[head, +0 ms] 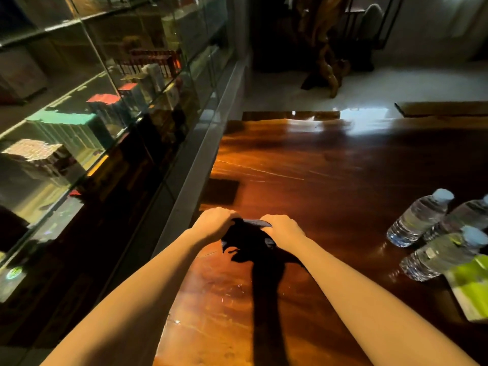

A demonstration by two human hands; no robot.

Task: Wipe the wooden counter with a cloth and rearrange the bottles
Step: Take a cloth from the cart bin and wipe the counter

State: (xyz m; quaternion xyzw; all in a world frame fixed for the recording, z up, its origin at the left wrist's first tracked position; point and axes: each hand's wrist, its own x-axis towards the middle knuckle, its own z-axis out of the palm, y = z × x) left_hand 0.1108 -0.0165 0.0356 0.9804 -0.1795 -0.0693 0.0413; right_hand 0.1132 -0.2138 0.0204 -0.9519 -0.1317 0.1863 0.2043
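Both forearms reach up from the bottom edge of the frame to centre, where the left hand [213, 222] and right hand [280, 227] each close on an end of a dark cloth [247, 237], bunched between them just above the wooden counter [303, 165]. Its upper edge runs left to right across the frame; the rest hangs crumpled towards the lower edge.

At right stand three clear water bottles [420, 219], upright, caps leaning towards the upper right, close together beside a green packet [472, 283].

Judging from this, a wide sweep to the right could knock the bottles over. Wiping with the cloth still bunched would likely miss patches of the glossy top.
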